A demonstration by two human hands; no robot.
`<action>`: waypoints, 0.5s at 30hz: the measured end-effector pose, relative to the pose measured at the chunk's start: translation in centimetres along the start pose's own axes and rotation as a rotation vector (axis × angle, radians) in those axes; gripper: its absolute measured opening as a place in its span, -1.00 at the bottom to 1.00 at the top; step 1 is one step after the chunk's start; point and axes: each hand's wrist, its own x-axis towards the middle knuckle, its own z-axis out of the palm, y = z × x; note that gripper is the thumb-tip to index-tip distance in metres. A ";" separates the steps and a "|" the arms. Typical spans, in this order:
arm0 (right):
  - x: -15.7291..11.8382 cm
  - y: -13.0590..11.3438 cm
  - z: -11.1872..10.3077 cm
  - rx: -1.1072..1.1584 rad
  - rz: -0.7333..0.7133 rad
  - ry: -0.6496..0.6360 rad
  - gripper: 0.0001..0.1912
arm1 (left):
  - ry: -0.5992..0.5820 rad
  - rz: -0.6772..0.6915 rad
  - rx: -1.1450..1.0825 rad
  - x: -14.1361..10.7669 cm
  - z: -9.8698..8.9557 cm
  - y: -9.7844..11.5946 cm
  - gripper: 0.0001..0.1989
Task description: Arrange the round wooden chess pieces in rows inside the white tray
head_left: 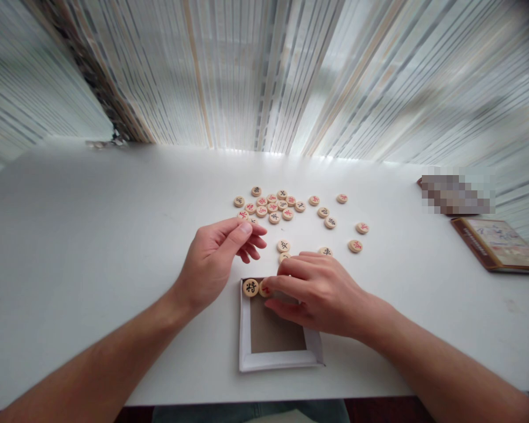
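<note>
My right hand (320, 294) reaches over an open white box (282, 359) with a grey-brown floor. Its bent fingers are on a round wooden Chinese chess piece (265, 288) with a red character, partly hidden by the fingertips. Left of that piece, in the same far corner of the box, lies a piece with a black character (251, 288). My left hand (218, 252) hovers just beyond the box's far left corner, thumb pressed to its index finger. Whatever that pinch may hold is hidden. A red-marked piece (243, 215) shows right behind its fingertips.
Several loose pieces (272, 207) lie clustered on the white table (92, 252) beyond my hands, with others scattered rightward, such as a red-marked piece (355, 246). A brown-edged illustrated box (502, 244) lies at the right beside a blurred-out object (458, 194). Striped string curtains (229, 76) hang behind.
</note>
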 end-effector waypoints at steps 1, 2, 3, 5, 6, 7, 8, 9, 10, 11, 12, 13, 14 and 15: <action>0.0 0.0 0.0 -0.009 -0.017 -0.003 -0.81 | 0.000 0.001 0.000 0.0 0.0 0.0 -0.71; 0.0 0.0 0.0 -0.018 -0.032 -0.003 -0.80 | 0.000 0.001 0.000 0.0 0.0 0.0 -0.71; 0.1 0.1 0.0 -0.025 -0.044 0.001 -0.79 | 0.001 0.000 0.001 0.0 0.0 0.0 -0.71; 0.1 0.1 0.1 -0.032 -0.059 0.010 -0.76 | 0.005 -0.003 0.002 0.0 0.0 0.0 -0.72; 0.2 0.1 0.1 -0.034 -0.061 0.013 -0.75 | 0.006 -0.004 0.002 0.0 0.1 0.0 -0.72; 0.2 0.0 0.1 -0.035 -0.063 0.016 -0.74 | 0.006 -0.005 0.002 0.0 0.1 0.0 -0.72; 0.2 0.0 0.2 -0.038 -0.064 0.018 -0.73 | 0.007 -0.006 0.003 0.0 0.1 0.0 -0.72; 0.2 0.0 0.2 -0.041 -0.065 0.020 -0.73 | 0.007 -0.006 0.004 0.0 0.1 0.0 -0.72; 0.3 -0.1 0.2 -0.044 -0.065 0.022 -0.72 | 0.006 -0.007 0.005 0.0 0.1 0.0 -0.72; 0.3 -0.1 0.2 -0.047 -0.066 0.026 -0.72 | 0.006 -0.006 0.006 0.0 0.1 0.0 -0.72; 0.3 -0.1 0.2 -0.049 -0.066 0.029 -0.72 | 0.006 -0.006 0.008 0.0 0.1 0.0 -0.72; 0.3 -0.1 0.1 -0.050 -0.066 0.033 -0.72 | 0.007 -0.005 0.008 0.0 0.1 0.1 -0.72; 0.3 -0.2 0.1 -0.051 -0.067 0.037 -0.72 | 0.008 -0.004 0.008 0.0 0.0 0.1 -0.72; 0.3 -0.2 0.1 -0.051 -0.067 0.039 -0.72 | 0.008 -0.003 0.008 0.0 0.0 0.1 -0.72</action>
